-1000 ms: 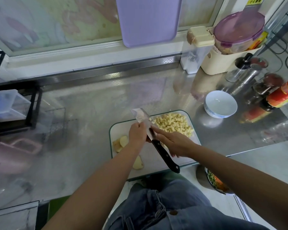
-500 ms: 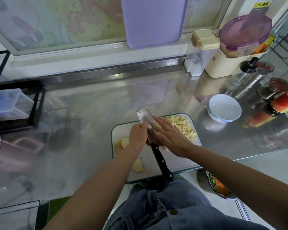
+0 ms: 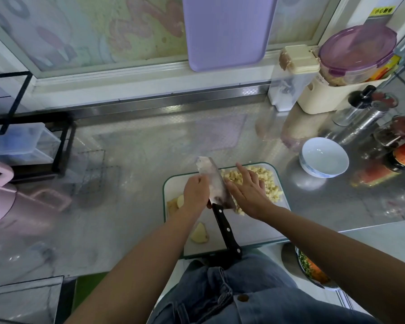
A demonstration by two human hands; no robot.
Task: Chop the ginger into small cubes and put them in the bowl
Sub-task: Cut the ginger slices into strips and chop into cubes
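Steel kitchen counter (image 3: 138,160), seen from above. Pale yellow ginger cubes (image 3: 267,181) heap at the upper right of a white, green-rimmed cutting board (image 3: 255,230), centre frame. Right hand (image 3: 248,192), fingers straight, lies over them against a black-handled steel cleaver (image 3: 214,181), probably to scoop them up. Left hand (image 3: 194,192) pinches the tilted blade steady. An empty white bowl (image 3: 324,157) sits to the right. Cubes under the palm are hidden.
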